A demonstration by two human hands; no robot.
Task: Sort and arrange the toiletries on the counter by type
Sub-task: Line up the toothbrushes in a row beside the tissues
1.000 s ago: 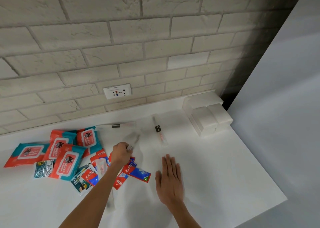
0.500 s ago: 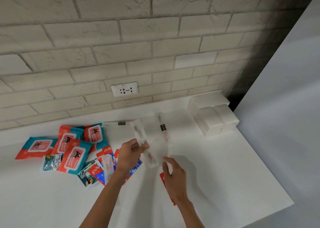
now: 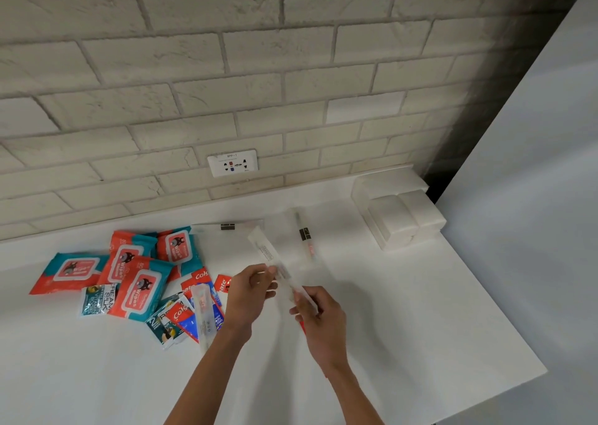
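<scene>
Both hands hold one clear-wrapped toothbrush packet (image 3: 270, 255) above the white counter (image 3: 420, 311). My left hand (image 3: 249, 295) pinches its middle and my right hand (image 3: 315, 311) grips its near end. Two more wrapped toothbrushes lie on the counter: one (image 3: 305, 237) past the hands, one (image 3: 226, 227) along the wall. A further clear packet (image 3: 204, 314) lies on the pile at left. That pile holds several red-and-teal wipes packs (image 3: 139, 285), red toothpaste sachets (image 3: 199, 279) and small shampoo sachets (image 3: 95, 298). A red sachet (image 3: 302, 326) peeks out under my right hand.
White blocks, perhaps soap bars, (image 3: 399, 217) are stacked at the back right corner. A wall socket (image 3: 232, 163) sits in the brick wall above the counter. The counter's right edge drops off beside a grey wall (image 3: 534, 198).
My left hand lifted the wrapped toothbrush off the counter and brought it toward me. My right hand rose from lying flat on the counter and took the packet's near end.
</scene>
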